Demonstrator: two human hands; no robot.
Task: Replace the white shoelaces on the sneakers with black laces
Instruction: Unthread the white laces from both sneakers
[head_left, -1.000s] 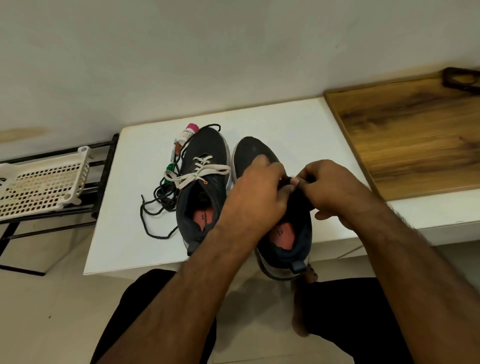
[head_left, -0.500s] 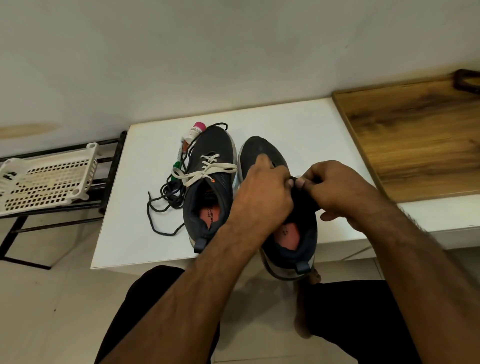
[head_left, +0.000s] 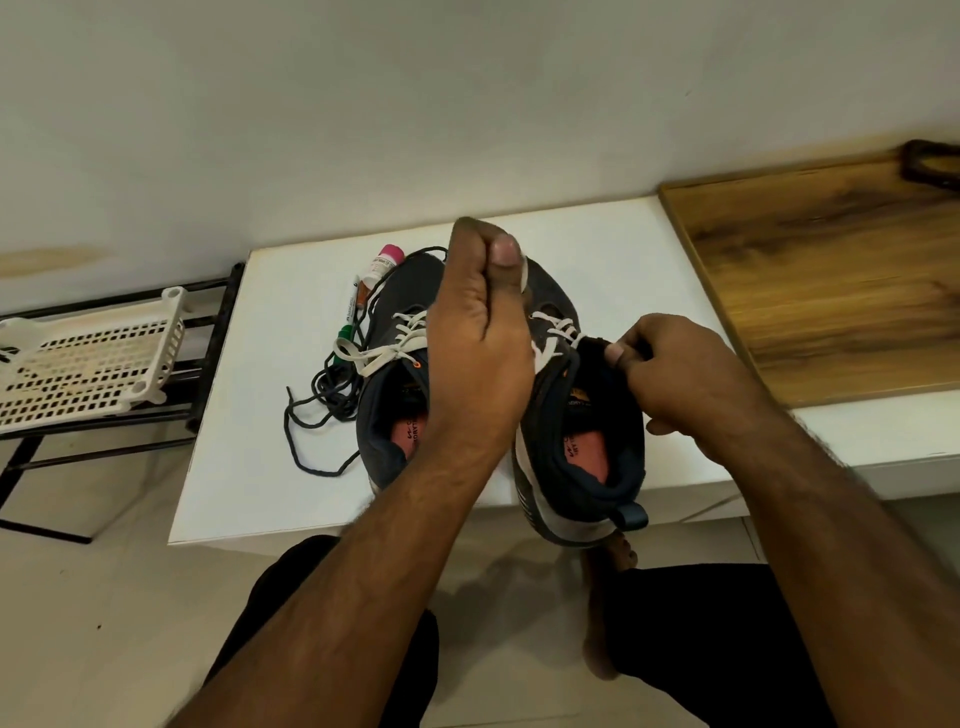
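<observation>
At frame centre the left hand (head_left: 480, 332) is raised above the two dark sneakers, thumb and fingers pinching a white shoelace (head_left: 525, 275) drawn up from the right sneaker (head_left: 582, 441). The right hand (head_left: 675, 374) grips that sneaker's tongue (head_left: 597, 345) at centre right. The left sneaker (head_left: 389, 395) lies laced in white on the white table (head_left: 260, 441), with loose black laces (head_left: 322, 405) coiled just left of it beside markers (head_left: 358, 306).
</observation>
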